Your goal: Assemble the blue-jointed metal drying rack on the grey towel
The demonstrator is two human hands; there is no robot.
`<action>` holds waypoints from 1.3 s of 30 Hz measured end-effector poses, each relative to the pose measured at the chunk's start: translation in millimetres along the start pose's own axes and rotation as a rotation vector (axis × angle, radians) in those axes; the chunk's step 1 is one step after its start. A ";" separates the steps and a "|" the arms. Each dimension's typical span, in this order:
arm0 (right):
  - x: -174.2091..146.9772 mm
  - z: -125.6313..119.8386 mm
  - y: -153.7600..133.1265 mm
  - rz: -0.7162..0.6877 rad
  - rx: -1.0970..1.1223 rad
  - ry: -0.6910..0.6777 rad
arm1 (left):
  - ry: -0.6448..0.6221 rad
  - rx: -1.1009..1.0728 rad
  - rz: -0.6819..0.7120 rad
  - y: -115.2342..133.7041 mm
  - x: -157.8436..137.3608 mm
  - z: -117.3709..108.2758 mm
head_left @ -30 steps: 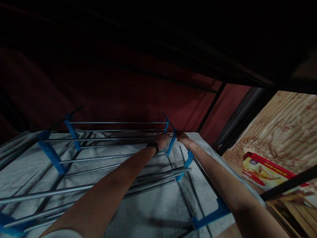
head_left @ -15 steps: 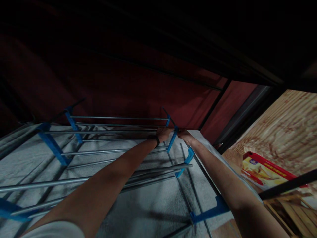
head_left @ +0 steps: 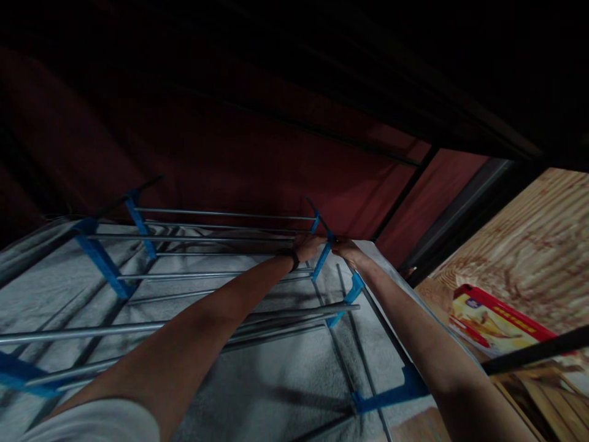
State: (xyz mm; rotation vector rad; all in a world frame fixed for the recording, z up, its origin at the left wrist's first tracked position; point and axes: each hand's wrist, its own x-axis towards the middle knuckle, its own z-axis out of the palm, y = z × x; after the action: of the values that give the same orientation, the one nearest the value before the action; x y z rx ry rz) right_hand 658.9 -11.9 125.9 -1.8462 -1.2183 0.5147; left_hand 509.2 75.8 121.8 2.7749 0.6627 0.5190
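A rack of grey metal rods point(head_left: 225, 213) and blue plastic brackets point(head_left: 103, 264) lies on its side over a pale cloth-covered surface point(head_left: 276, 380). At its far right side, my left hand point(head_left: 307, 247), with a black band at the wrist, closes around a rod end beside a blue bracket point(head_left: 323, 259). From the other side of that bracket, my right hand point(head_left: 348, 252) presses closed fingers against it. Most fingertips are hidden. Nearer me, several loose-ended rods point(head_left: 294, 314) reach past another blue bracket point(head_left: 353, 288). A lower blue bracket point(head_left: 391, 393) sits below my right forearm.
A dark red curtain or panel point(head_left: 257, 159) hangs behind the rack. Dark frame bars point(head_left: 409, 190) cross at the right. Beyond them lie a red and yellow box point(head_left: 499, 322) and wooden slats point(head_left: 547, 399) against a wood-patterned surface point(head_left: 543, 245).
The view has shifted slightly, and the rack's left part sits a little higher in the picture. Both hands stay at the same blue bracket.
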 end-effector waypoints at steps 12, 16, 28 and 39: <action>-0.6 -0.4 -1.3 0.160 0.261 -0.015 | -0.046 -0.043 -0.026 -2.3 2.2 -3.0; -1.0 -0.2 -1.5 0.157 0.277 -0.007 | -0.036 -0.057 -0.046 -3.2 1.4 -2.1; -1.0 -0.3 -2.5 0.179 0.336 -0.018 | -0.037 -0.085 -0.051 -2.6 1.0 -2.5; 0.8 2.8 -2.9 0.161 0.308 -0.037 | 0.008 -0.115 -0.085 4.0 -4.0 -2.0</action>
State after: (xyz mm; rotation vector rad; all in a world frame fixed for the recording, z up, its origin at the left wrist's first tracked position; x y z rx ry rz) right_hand 655.7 -9.5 126.8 -1.6821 -0.9571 0.7829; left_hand 506.7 70.8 123.7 2.6265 0.7252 0.5341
